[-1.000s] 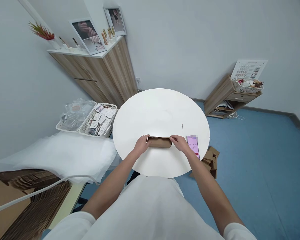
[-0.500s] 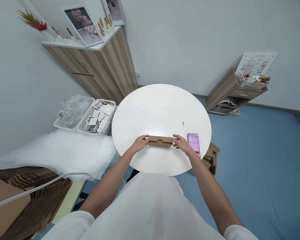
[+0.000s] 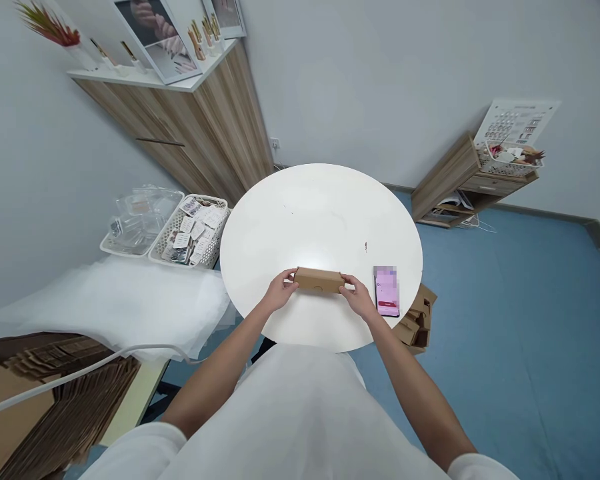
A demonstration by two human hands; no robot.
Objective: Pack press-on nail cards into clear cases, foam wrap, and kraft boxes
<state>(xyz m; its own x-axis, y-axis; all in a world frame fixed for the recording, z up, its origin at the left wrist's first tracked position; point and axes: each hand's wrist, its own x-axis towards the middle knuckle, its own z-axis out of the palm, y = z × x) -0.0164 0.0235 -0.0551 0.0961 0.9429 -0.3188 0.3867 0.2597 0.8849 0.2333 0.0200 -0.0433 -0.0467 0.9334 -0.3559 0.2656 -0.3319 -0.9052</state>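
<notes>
A small, long brown cardboard box (image 3: 319, 280) is at the near part of the round white table (image 3: 325, 213), its long side running across my view. A half-round thumb cut shows along its near side. My left hand (image 3: 280, 292) closes on the box's left end, with fingers at the top and bottom corners. At the right end my right hand (image 3: 357, 295) grips it the same way, thumb low and fingers behind. Whether the box's underside touches the table I cannot tell. To the right lies a phone (image 3: 387, 292) with a pink screen.
Left of the table stand white baskets, one with cards (image 3: 195, 233), one with clear plastic packs (image 3: 140, 220). White wrapping sheets (image 3: 115, 300) and flat cardboard stacks (image 3: 75, 413) lie nearer. More brown boxes (image 3: 420, 317) sit low beside the table's right edge.
My right hand has closed in on the box's right end. The box has turned toward me, so a broad plain face shows and the notch sits lower. The phone screen looks different.
</notes>
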